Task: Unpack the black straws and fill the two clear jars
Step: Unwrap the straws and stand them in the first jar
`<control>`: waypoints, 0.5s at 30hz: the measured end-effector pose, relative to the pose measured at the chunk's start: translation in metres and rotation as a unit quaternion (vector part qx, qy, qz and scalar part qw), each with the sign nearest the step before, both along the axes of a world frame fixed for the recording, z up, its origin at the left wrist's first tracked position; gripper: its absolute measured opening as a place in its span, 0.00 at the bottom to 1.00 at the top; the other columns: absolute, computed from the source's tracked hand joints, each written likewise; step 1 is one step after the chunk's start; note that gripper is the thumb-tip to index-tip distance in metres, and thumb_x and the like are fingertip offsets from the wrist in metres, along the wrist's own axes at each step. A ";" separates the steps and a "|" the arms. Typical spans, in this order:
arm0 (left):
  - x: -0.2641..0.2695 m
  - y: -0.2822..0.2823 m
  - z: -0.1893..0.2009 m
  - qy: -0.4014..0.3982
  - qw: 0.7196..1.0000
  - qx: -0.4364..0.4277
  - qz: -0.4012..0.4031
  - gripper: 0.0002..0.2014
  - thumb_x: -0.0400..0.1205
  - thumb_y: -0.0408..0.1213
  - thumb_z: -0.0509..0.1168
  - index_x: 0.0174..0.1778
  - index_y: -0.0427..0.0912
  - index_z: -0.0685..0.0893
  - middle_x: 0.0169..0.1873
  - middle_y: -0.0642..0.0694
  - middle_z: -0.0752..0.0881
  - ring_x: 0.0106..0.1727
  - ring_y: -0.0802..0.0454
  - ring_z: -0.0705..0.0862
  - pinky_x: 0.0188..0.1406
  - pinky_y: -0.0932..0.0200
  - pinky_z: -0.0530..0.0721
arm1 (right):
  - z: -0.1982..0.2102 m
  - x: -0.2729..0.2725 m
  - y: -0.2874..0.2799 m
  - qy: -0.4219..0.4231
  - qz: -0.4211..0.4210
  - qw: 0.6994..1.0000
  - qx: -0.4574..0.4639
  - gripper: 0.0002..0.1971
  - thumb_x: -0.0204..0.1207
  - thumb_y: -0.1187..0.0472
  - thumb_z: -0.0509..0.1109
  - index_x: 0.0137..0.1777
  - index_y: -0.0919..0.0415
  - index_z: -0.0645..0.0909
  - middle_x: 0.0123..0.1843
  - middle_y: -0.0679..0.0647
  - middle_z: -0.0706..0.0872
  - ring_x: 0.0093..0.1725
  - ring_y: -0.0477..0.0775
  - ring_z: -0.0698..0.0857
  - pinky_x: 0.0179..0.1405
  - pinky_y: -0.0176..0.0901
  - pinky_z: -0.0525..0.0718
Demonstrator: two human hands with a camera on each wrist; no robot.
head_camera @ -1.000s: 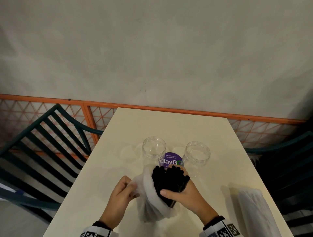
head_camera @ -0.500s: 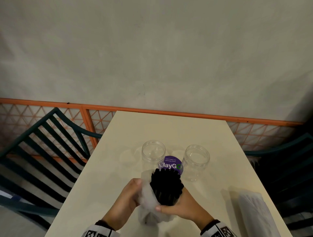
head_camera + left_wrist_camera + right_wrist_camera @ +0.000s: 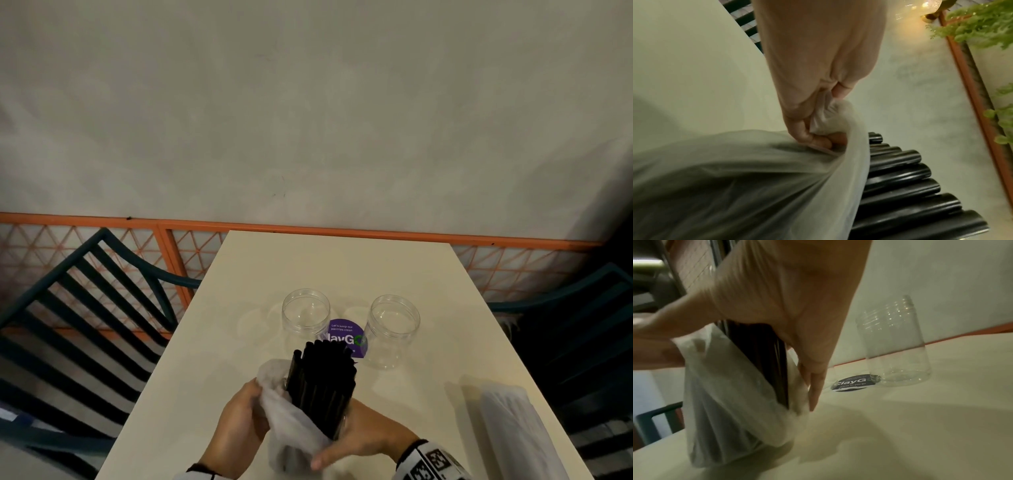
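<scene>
A bundle of black straws (image 3: 320, 383) stands tilted away from me, its upper half out of a thin white plastic bag (image 3: 291, 431). My left hand (image 3: 245, 418) pinches the bag's bunched edge (image 3: 824, 120) beside the straws (image 3: 900, 186). My right hand (image 3: 356, 438) wraps round the bundle from the right, thumb in front over the bag. In the right wrist view its fingers (image 3: 813, 386) run down along the straws (image 3: 764, 353) and the bag (image 3: 725, 402). Two clear jars (image 3: 306, 315) (image 3: 392, 329) stand open just beyond, with nothing in them.
A round purple sticker (image 3: 346, 337) lies on the cream table (image 3: 342, 267) between the jars. A second whitish bag (image 3: 513, 431) lies at the table's right edge. Dark slatted chairs (image 3: 85, 308) (image 3: 582, 325) flank the table, with an orange railing (image 3: 308, 228) behind.
The bag has been drawn down off the bundle, so more of the straws stands bare. Both hands have slid lower and nearer to me.
</scene>
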State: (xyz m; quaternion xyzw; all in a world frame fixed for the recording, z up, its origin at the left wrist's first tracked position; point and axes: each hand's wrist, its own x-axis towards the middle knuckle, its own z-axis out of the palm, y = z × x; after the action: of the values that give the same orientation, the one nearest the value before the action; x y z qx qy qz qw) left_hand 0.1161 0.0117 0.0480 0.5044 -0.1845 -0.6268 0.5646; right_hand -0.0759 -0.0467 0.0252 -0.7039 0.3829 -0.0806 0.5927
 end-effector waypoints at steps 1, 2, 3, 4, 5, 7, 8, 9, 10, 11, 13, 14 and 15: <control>0.000 0.000 -0.001 -0.006 1.000 0.002 -0.002 0.20 0.82 0.30 0.50 0.35 0.33 0.85 0.22 0.41 0.87 0.24 0.51 0.87 0.24 0.58 0.84 | 0.000 0.000 0.000 0.008 0.012 1.000 -0.002 0.58 0.55 0.52 0.85 0.79 0.44 0.51 0.74 0.34 0.70 0.72 0.32 0.69 0.70 0.28 0.68; 0.000 0.002 0.001 -0.014 1.000 -0.001 -0.005 0.17 0.83 0.31 0.50 0.38 0.33 0.84 0.23 0.42 0.88 0.25 0.51 0.87 0.28 0.56 0.84 | 0.000 0.000 -0.001 0.014 0.015 1.000 -0.007 0.58 0.55 0.53 0.85 0.80 0.45 0.49 0.75 0.34 0.69 0.73 0.32 0.67 0.71 0.29 0.66; 0.001 0.002 0.002 -0.027 1.000 -0.002 -0.006 0.16 0.83 0.32 0.50 0.41 0.34 0.83 0.24 0.43 0.89 0.27 0.51 0.88 0.32 0.53 0.82 | 0.002 -0.001 -0.002 0.014 0.016 1.000 -0.015 0.58 0.56 0.53 0.85 0.80 0.45 0.49 0.75 0.35 0.67 0.74 0.33 0.66 0.73 0.32 0.66; 0.002 0.003 0.004 -0.045 0.999 -0.005 -0.003 0.15 0.84 0.33 0.51 0.42 0.36 0.82 0.26 0.45 0.90 0.29 0.51 0.88 0.34 0.52 0.80 | 0.004 -0.003 -0.003 0.017 0.011 0.999 -0.027 0.57 0.56 0.52 0.85 0.79 0.44 0.50 0.75 0.36 0.66 0.74 0.35 0.66 0.75 0.37 0.66; 0.006 0.002 0.005 -0.070 0.998 -0.005 0.001 0.14 0.84 0.34 0.51 0.43 0.37 0.82 0.29 0.46 0.91 0.34 0.51 0.87 0.36 0.52 0.79 | 0.007 -0.006 -0.004 0.018 0.006 0.999 -0.040 0.54 0.55 0.50 0.84 0.78 0.44 0.53 0.74 0.38 0.67 0.73 0.37 0.67 0.76 0.42 0.68; 0.014 0.002 0.008 -0.131 0.991 -0.009 0.014 0.10 0.85 0.35 0.53 0.49 0.40 0.80 0.44 0.41 0.89 0.47 0.47 0.84 0.42 0.52 0.79 | 0.014 -0.013 -0.006 0.020 -0.015 0.998 -0.064 0.51 0.55 0.45 0.83 0.76 0.46 0.58 0.72 0.41 0.69 0.71 0.39 0.70 0.74 0.44 0.71; 0.019 0.002 0.009 -0.150 0.989 -0.012 0.013 0.09 0.85 0.35 0.54 0.55 0.43 0.77 0.50 0.38 0.85 0.52 0.45 0.82 0.46 0.52 0.79 | 0.018 -0.017 -0.007 0.021 -0.029 0.997 -0.070 0.51 0.54 0.43 0.82 0.76 0.47 0.58 0.73 0.42 0.70 0.71 0.39 0.70 0.73 0.42 0.71; 0.024 0.002 0.008 -0.163 0.987 -0.012 0.010 0.10 0.85 0.35 0.54 0.61 0.47 0.74 0.52 0.35 0.83 0.55 0.42 0.82 0.48 0.53 0.79 | 0.021 -0.022 -0.007 0.022 -0.036 0.996 -0.077 0.51 0.54 0.42 0.81 0.76 0.46 0.58 0.73 0.43 0.69 0.71 0.40 0.70 0.72 0.40 0.71; 0.027 0.003 0.007 -0.171 0.985 -0.015 0.003 0.12 0.85 0.35 0.54 0.63 0.51 0.72 0.52 0.32 0.83 0.56 0.40 0.82 0.48 0.52 0.80 | 0.023 -0.027 -0.008 0.028 -0.036 0.995 -0.083 0.52 0.55 0.42 0.81 0.77 0.45 0.57 0.73 0.44 0.69 0.70 0.41 0.70 0.71 0.39 0.71; 0.028 0.003 0.006 -0.180 0.984 -0.017 -0.003 0.12 0.85 0.35 0.54 0.63 0.52 0.73 0.51 0.30 0.84 0.55 0.38 0.82 0.46 0.52 0.81 | 0.024 -0.032 -0.007 0.041 -0.024 0.995 -0.085 0.53 0.56 0.43 0.81 0.78 0.44 0.55 0.73 0.44 0.68 0.70 0.42 0.70 0.71 0.39 0.71; 0.029 0.004 0.007 -0.187 0.982 -0.019 0.002 0.12 0.85 0.34 0.53 0.59 0.49 0.78 0.50 0.31 0.87 0.51 0.37 0.85 0.44 0.50 0.83 | 0.025 -0.037 -0.005 0.070 0.008 0.995 -0.071 0.52 0.58 0.44 0.81 0.79 0.43 0.52 0.74 0.44 0.68 0.71 0.44 0.71 0.71 0.41 0.72; 0.028 0.004 0.006 -0.185 0.982 -0.021 0.008 0.12 0.85 0.34 0.53 0.58 0.47 0.79 0.48 0.32 0.88 0.49 0.38 0.86 0.44 0.49 0.84 | 0.024 -0.038 -0.004 0.070 0.019 0.995 -0.067 0.49 0.61 0.45 0.79 0.79 0.42 0.54 0.74 0.42 0.70 0.71 0.43 0.72 0.71 0.40 0.73; 0.026 0.004 0.006 -0.180 0.983 -0.023 0.012 0.11 0.85 0.34 0.54 0.58 0.44 0.80 0.47 0.33 0.89 0.47 0.40 0.87 0.44 0.49 0.84 | 0.023 -0.039 -0.002 0.065 0.027 0.995 -0.072 0.44 0.64 0.47 0.77 0.78 0.41 0.58 0.71 0.39 0.73 0.69 0.41 0.73 0.69 0.37 0.74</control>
State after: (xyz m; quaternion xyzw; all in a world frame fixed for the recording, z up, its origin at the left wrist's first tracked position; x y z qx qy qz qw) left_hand 0.1425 0.0161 0.0539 0.5979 -0.2916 -0.5146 0.5410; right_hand -0.1153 -0.0489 0.0486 -0.7584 0.3949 -0.0457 0.5164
